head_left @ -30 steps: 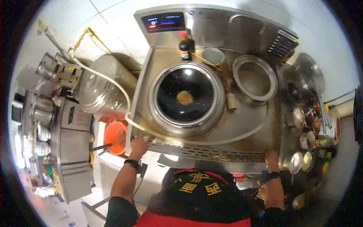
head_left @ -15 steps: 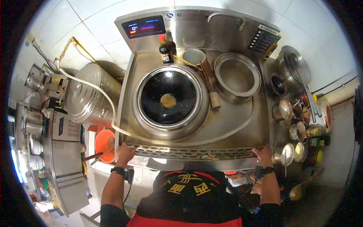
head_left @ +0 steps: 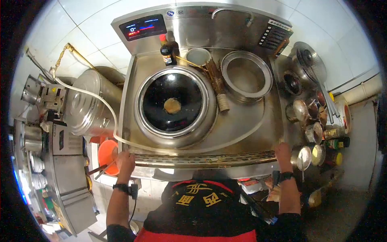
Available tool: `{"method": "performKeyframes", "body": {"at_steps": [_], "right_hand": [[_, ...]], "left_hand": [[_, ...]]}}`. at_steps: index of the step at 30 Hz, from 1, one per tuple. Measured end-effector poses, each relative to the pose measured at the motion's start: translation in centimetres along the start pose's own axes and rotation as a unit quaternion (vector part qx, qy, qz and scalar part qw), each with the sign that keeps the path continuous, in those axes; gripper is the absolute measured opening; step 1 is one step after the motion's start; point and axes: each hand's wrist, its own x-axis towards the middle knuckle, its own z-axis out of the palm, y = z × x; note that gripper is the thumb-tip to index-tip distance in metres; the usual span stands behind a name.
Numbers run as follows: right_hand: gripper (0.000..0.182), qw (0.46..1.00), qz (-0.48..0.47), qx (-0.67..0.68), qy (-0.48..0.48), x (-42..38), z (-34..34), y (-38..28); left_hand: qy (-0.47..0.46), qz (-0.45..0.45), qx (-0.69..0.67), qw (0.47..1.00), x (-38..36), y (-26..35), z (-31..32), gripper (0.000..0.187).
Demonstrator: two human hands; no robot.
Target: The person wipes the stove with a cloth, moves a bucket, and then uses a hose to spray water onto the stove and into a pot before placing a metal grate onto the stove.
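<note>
I stand before a stainless steel wok station. My left hand grips its front left corner, beside a white hose. My right hand rests on the front right corner, next to several small seasoning pots. In the middle sits a black wok with a small pool of yellowish oil at its bottom. Neither hand holds a loose object.
Behind the wok stand a dark sauce bottle, a white cup, a bamboo brush and an empty round steel basin. A large lidded steel drum and an orange bucket are left. Strainers hang at right.
My view has shifted so the station sits lower left in frame. My right hand rose from below the edge onto the front right corner. My left hand stays on the left corner.
</note>
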Motion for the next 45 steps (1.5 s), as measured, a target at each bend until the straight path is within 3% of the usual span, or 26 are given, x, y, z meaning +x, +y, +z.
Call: {"method": "performKeyframes", "body": {"at_steps": [1,3,7,8,11,16,18,19,22,25,27,28,31,34,36,38,41,42,45], "right_hand": [[0.032,0.999,0.042,0.02,-0.014,-0.7,-2.6,-1.5],[0.034,1.0,-0.014,0.024,0.009,-1.6,-0.1,0.3],[0.035,0.987,-0.123,0.034,0.094,-2.5,6.9,3.6],[0.035,0.991,-0.118,0.04,0.052,-2.8,5.4,2.7],[0.034,0.989,-0.12,0.074,-0.042,-2.9,0.4,0.0],[0.04,0.971,-0.116,0.138,-0.155,-1.1,-0.9,1.5],[0.041,0.983,-0.124,0.124,-0.057,-0.8,0.2,2.0],[0.042,0.985,-0.128,0.115,-0.009,-0.9,0.8,2.6],[0.035,0.995,-0.088,-0.029,-0.04,-1.5,-0.7,0.8],[0.033,0.989,-0.102,0.056,0.093,-2.8,0.1,0.1],[0.031,0.996,-0.038,0.048,0.072,-3.4,0.5,0.1],[0.031,0.997,-0.006,0.044,0.06,-3.6,0.6,0.2],[0.031,0.986,0.051,-0.05,-0.148,-4.6,0.8,0.8],[0.033,0.995,-0.079,0.039,-0.047,-7.9,-1.0,-1.1],[0.035,0.973,-0.226,-0.052,0.002,-8.0,0.3,-2.6],[0.037,0.959,-0.266,-0.086,-0.041,-8.8,1.2,-5.1],[0.043,0.955,-0.207,-0.009,-0.213,-9.5,-4.2,-15.2],[0.047,0.94,-0.22,0.029,-0.261,-9.7,-4.0,-17.8],[0.057,0.864,-0.285,0.18,-0.374,-10.1,-2.0,-26.0]], "left_hand": [[0.003,0.034,0.009,0.999,-0.7,0.3,-0.6,0.031],[0.009,0.1,0.024,0.995,-2.5,1.4,-2.2,0.036],[-0.103,0.04,0.022,0.994,-1.9,-0.3,-0.5,0.042],[-0.087,0.06,0.05,0.993,-1.8,-0.5,-0.3,0.043],[-0.155,0.101,0.118,0.976,-0.7,0.3,-2.2,0.04],[-0.148,0.109,0.049,0.982,1.4,-3.8,0.8,0.042],[-0.193,0.075,0.059,0.977,2.4,-2.5,0.2,0.044],[-0.163,0.1,0.068,0.979,2.0,-2.3,0.3,0.043],[-0.098,0.157,0.076,0.98,0.9,-2.0,-0.6,0.043],[-0.11,0.189,0.063,0.974,0.7,-1.3,-2.5,0.044],[-0.127,0.188,0.062,0.972,0.9,-1.6,-2.2,0.042],[-0.083,0.181,0.048,0.979,1.0,-1.8,-1.5,0.039],[0.025,0.169,0.02,0.985,1.2,-0.9,-0.8,0.031],[0.064,0.172,0.007,0.983,0.2,3.9,-2.7,0.024],[0.063,0.19,-0.009,0.98,-1.0,5.1,-2.1,0.021],[-0.009,0.188,-0.027,0.982,-2.2,6.8,-2.4,0.021],[-0.056,0.222,-0.153,0.961,-3.3,8.9,-2.1,0.021],[-0.063,0.236,-0.209,0.947,-3.6,9.6,-2.0,0.021],[-0.158,0.287,-0.214,0.92,-3.4,13.1,-3.2,0.024]]}}
